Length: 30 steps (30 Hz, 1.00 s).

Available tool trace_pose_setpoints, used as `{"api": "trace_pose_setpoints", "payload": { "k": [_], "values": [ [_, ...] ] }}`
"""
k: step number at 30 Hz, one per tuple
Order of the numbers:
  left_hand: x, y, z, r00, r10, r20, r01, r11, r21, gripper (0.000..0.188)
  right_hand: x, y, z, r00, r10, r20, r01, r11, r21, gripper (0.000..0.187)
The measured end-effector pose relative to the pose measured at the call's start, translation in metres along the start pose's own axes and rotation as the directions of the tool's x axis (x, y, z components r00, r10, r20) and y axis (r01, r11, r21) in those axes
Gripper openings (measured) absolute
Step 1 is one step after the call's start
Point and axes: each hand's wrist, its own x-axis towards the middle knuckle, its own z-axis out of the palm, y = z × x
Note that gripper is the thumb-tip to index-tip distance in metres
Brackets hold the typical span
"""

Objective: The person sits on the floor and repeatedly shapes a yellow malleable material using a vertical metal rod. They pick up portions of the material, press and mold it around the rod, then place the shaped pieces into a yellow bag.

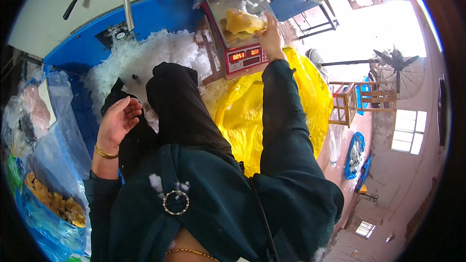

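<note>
A digital scale point(244, 57) with a red body and a lit red display stands at the top middle. On its pan lies a yellow fabric piece point(241, 22), soft and crumpled like a plush skin, with white fluff behind it. My right hand point(270, 35) reaches up to the scale, its fingers closed on the right edge of that yellow piece. Over my left thigh, my left hand point(121, 119) hangs in the air holding nothing, its fingers loosely bent and the thumb apart. A gold bangle circles that wrist.
White stuffing point(165, 51) is heaped beyond my knees beneath a machine's metal tube point(127, 5). A yellow plastic bag point(247, 121) spreads right of my legs. At left, a clear blue bag point(53, 213) holds brownish-yellow pieces point(53, 199). A chair point(343, 104) and fan point(398, 70) stand right.
</note>
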Motion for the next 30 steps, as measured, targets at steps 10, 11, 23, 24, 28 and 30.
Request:
{"api": "trace_pose_setpoints", "payload": {
  "k": [10,11,23,24,28,30],
  "values": [
    [-0.027,-0.023,-0.049,0.970,0.183,-0.160,-0.170,0.981,0.094,0.021,-0.056,-0.056,-0.002,0.824,-0.103,0.558,-0.159,0.902,0.401,0.031],
    [-0.034,-0.025,-0.056,0.952,0.222,-0.213,-0.190,0.969,0.161,0.021,-0.070,-0.043,-0.010,0.817,-0.074,0.572,-0.182,0.908,0.377,0.032],
    [-0.197,-0.122,-0.248,-0.355,0.838,-0.414,0.697,0.532,0.480,0.052,-0.172,0.159,-0.010,0.416,0.694,0.587,-0.875,0.481,0.052,0.036],
    [-0.212,-0.122,-0.257,-0.304,0.885,-0.352,0.817,0.432,0.381,0.052,-0.175,0.163,-0.011,0.395,0.720,0.571,-0.894,0.445,0.057,0.036],
    [-0.240,-0.110,-0.302,-0.149,0.731,-0.666,0.887,0.397,0.237,0.030,-0.160,0.157,-0.002,0.405,0.704,0.583,-0.901,0.415,0.124,0.038],
    [-0.232,-0.097,-0.319,-0.145,0.821,-0.552,0.867,0.374,0.330,0.018,-0.141,0.120,0.015,0.514,0.583,0.629,-0.837,0.499,0.222,0.039]
  ]
}}
